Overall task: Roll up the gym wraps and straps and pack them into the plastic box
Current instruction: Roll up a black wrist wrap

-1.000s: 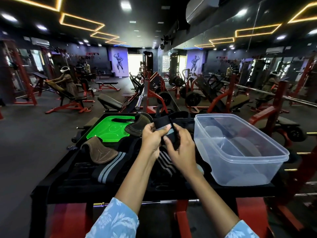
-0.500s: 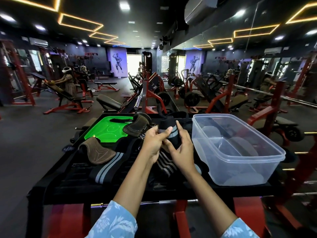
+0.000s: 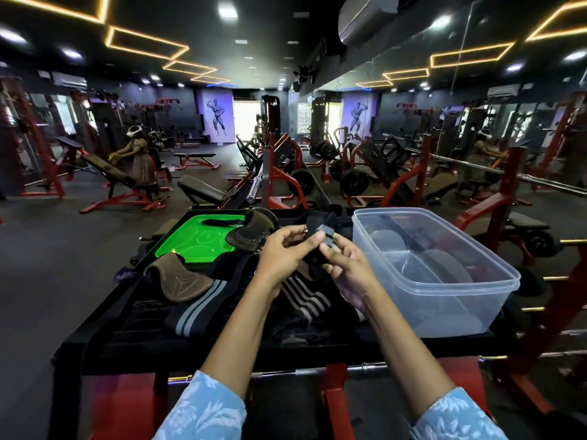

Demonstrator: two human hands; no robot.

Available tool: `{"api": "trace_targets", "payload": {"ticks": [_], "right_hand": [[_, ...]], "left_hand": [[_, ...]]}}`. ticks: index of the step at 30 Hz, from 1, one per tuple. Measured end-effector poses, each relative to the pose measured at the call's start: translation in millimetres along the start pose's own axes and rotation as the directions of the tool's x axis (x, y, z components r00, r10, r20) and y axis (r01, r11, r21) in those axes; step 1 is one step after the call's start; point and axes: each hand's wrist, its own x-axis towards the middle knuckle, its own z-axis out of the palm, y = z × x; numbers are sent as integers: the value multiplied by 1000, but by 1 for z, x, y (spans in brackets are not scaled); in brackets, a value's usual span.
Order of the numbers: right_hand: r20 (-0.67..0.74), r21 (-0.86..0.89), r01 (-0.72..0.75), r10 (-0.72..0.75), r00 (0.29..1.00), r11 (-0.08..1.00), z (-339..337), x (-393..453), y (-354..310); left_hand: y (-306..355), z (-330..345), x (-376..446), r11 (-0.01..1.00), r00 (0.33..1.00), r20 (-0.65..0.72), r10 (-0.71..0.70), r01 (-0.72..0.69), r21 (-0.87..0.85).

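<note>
Black wrap is held above the bench, just left of the plastic box. It is pinched by the left hand and gripped by the right hand, fingers curled.

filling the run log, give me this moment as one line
left hand + right hand: pinch black wrap | plastic box: no wrap inside | striped wraps: unrolled

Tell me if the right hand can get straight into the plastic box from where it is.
Probably yes. The plastic box stands open, no lid on it, just beside the right hand, with nothing between them. That hand is busy pinching the black wrap, though.
</note>
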Motion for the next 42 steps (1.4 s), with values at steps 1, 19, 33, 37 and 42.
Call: {"api": "trace_targets", "payload": {"ticks": [1,19,33,37,42], "right_hand": [[-3,46,-4,4,1000,999,-1,0,-1],[-276,-473,29,-179,944,880,8,8,-13],[-163,-894,63,-453,876,443,13,8,-3],[-95,-895,139,-485,870,424,17,4,-4],[-144,-909,114,-560,816,400,16,1,-9]], "left_hand": [[-1,1,-2,998,997,68,-35,38,-40],[-22,17,-4,929,997,-24,70,-56,366],[-35,20,5,984,995,-70,77,-65,166],[-35,20,6,971,986,-66,155,-139,193],[-40,18,14,989,998,-41,57,-51,137]]}}
